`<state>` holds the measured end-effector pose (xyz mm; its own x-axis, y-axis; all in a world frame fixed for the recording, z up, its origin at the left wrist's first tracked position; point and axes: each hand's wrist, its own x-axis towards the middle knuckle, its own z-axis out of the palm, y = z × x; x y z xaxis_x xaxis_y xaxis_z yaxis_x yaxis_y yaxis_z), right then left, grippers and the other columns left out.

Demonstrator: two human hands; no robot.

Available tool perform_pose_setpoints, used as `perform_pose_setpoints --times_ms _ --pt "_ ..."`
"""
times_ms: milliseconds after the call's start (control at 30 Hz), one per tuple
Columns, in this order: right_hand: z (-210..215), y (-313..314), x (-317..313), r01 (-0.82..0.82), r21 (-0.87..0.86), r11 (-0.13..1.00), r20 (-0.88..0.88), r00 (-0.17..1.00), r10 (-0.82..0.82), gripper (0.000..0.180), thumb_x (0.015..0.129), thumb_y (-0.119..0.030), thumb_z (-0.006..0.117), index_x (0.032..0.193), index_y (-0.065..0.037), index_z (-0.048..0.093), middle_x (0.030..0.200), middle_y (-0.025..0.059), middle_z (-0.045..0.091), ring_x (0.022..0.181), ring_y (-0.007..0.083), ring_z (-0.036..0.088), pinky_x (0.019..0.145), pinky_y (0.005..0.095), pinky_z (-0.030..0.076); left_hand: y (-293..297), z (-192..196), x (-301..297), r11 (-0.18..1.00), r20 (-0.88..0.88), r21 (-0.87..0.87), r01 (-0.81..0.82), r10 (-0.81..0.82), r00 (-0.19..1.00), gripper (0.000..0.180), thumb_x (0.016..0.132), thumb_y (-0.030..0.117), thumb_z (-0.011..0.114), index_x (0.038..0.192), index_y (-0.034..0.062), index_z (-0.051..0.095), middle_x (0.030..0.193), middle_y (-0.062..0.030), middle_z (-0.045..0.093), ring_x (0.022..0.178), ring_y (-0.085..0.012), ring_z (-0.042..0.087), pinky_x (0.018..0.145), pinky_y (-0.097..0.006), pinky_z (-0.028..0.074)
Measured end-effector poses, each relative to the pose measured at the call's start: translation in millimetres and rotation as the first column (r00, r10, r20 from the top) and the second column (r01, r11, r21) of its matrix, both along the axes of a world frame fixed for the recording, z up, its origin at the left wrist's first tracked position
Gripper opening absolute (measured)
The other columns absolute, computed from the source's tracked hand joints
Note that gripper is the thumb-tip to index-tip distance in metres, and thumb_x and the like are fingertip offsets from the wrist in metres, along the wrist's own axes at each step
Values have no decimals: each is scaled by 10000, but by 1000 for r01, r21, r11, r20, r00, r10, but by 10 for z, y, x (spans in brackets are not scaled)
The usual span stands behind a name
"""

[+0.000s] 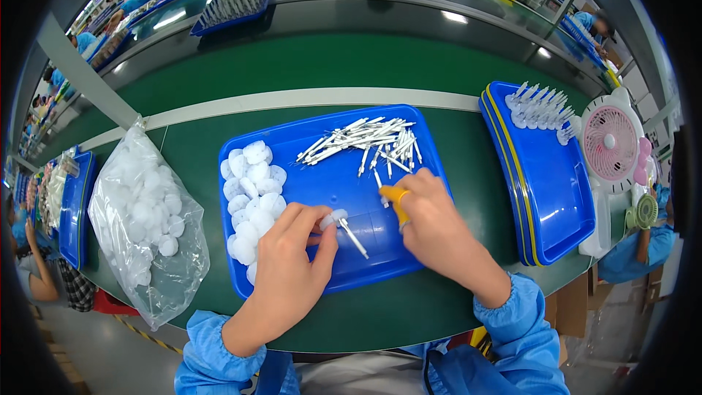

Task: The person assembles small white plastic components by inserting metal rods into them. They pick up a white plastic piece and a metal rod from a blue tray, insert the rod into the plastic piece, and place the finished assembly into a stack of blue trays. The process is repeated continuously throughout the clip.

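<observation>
In a blue tray (344,238) lie a heap of thin white sticks (358,136) and, along the left side, many translucent white round caps (250,212). My left hand (289,267) pinches one such cap (335,218) between thumb and fingers, and a white stick with a metallic-looking part (355,240) points out of it, down and right. My right hand (431,219) wears yellow covers on its fingertips. Its fingertips close at a single white stick (378,178) just below the heap, and the fingers hide the exact grip.
To the left lies a clear plastic bag (150,219) of round caps. On the right, stacked blue trays (545,201) hold rows of clear pieces (541,108), beside a pink fan (610,143). Beyond the table edge, a green belt (329,55) runs across. Other people work farther off.
</observation>
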<state>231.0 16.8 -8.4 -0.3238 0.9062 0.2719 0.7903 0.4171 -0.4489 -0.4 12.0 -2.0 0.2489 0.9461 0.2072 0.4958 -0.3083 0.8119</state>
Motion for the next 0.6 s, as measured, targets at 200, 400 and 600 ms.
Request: perform_pose_setpoints --times_ms 200,400,600 --pt "5 53 -54 -51 -22 998 12 999 51 376 760 104 675 1124 81 767 1047 143 652 1022 319 581 888 417 464 25 52 -21 996 76 -84 -12 19 997 143 978 -15 713 1117 -45 714 1005 -116 711 860 -198 761 715 -319 637" --pt "-15 61 -52 -122 31 992 -60 990 124 349 727 111 693 1064 46 752 1089 149 647 1028 320 581 873 418 457 47 61 -60 987 88 -158 -19 33 996 142 949 -16 737 1086 -36 703 980 -139 706 856 -241 761 743 -352 658" --pt "288 -235 -158 -166 -250 954 -316 945 82 431 733 85 674 1157 36 732 1017 167 638 969 347 582 846 444 452 24 61 -29 992 107 -121 44 -31 994 126 951 -35 725 1075 -40 699 1023 -108 691 891 -184 740 740 -315 642"
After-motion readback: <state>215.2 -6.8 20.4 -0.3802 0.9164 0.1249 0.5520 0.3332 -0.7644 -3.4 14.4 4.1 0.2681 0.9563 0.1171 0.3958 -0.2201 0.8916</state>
